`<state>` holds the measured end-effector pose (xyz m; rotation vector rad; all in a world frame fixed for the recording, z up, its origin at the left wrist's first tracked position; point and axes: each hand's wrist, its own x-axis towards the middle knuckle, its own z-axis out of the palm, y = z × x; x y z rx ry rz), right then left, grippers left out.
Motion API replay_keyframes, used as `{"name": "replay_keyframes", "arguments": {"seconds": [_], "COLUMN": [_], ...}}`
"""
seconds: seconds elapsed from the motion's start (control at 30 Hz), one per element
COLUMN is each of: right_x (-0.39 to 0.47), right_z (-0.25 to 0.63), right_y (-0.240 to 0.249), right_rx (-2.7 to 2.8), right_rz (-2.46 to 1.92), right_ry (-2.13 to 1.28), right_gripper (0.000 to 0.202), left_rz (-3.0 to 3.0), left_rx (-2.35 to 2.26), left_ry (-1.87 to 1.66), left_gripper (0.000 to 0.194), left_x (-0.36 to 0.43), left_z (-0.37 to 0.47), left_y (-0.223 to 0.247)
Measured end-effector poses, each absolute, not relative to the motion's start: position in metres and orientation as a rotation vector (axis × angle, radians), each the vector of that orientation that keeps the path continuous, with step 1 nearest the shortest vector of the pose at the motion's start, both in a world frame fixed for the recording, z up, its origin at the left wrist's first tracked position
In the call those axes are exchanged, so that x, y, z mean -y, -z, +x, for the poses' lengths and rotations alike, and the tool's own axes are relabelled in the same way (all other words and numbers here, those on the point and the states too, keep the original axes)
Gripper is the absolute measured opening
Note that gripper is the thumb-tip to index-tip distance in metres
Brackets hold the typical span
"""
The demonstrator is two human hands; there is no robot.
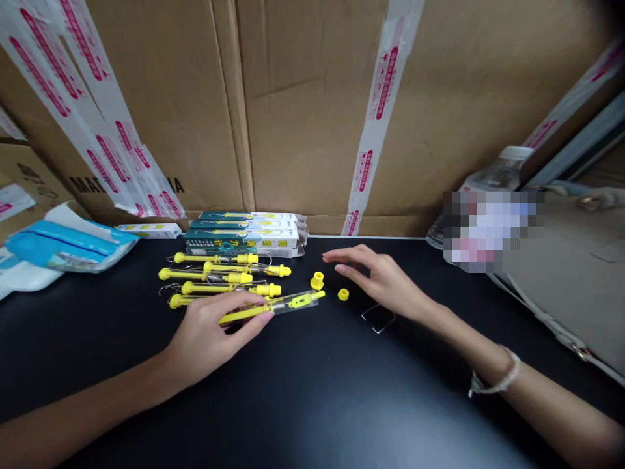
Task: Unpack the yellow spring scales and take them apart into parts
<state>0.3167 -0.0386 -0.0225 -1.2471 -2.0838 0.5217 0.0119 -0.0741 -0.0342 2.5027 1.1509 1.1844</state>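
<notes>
1 clear-and-yellow tube (pixel 297 301) sits pinched in the left hand (pixel 208 329); right hand (pixel 385 280), loosely open, holds nothing.

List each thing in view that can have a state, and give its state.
Left hand: closed on the clear tube
Right hand: open, empty
Clear tube: right end uncapped
Other tubes: lying, yellow ends fitted
Larger yellow cap: loose
Smaller yellow cap: loose
Bent wire: loose
Small boxes: stacked
Bottle: capped
Large carton: taped
</notes>
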Motion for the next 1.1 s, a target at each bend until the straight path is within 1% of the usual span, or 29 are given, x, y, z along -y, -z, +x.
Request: {"name": "replay_keyframes", "arguments": {"seconds": [0.07,0.17,0.23,0.33,0.4,0.47,0.67,0.9,1.1], "right_x": [0.041,0.049,0.058,0.070,0.072,0.070,0.060,0.051,0.051], "right_z": [0.332,0.359,0.372,0.374,0.367,0.359,0.357,0.368,0.369], "right_y": [0.011,0.004,0.008,0.020,0.024,0.024,0.012,0.011,0.013], "right_rx": [2.139,2.311,2.303,2.188,2.126,2.115,2.152,2.091,2.022], "right_rz": [-1.302,-1.555,-1.802,-1.946,-1.940,-1.916,-1.849,-1.970,-2.066], "right_ry": [-0.466,-0.469,-0.539,-0.489,-0.520,-0.622,-0.811,-0.673,-0.633], "right_gripper": [0.025,0.038,0.047,0.052,0.046,0.037,0.017,0.014,0.011], "left_rz": [2.500,2.489,2.490,2.508,2.524,2.532,2.540,2.551,2.536], "left_rx": [-1.157,-1.162,-1.160,-1.146,-1.133,-1.128,-1.121,-1.087,-1.078], "left_ry": [-1.185,-1.180,-1.181,-1.183,-1.178,-1.174,-1.168,-1.201,-1.226], "left_gripper": [0.011,0.011,0.010,0.009,0.008,0.008,0.009,0.007,0.006], "left_x": [0.075,0.076,0.076,0.075,0.074,0.073,0.072,0.074,0.074], "left_z": [0.011,0.011,0.011,0.011,0.012,0.013,0.013,0.012,0.012], "left_y": [0.034,0.034,0.034,0.034,0.034,0.034,0.034,0.035,0.035]}}
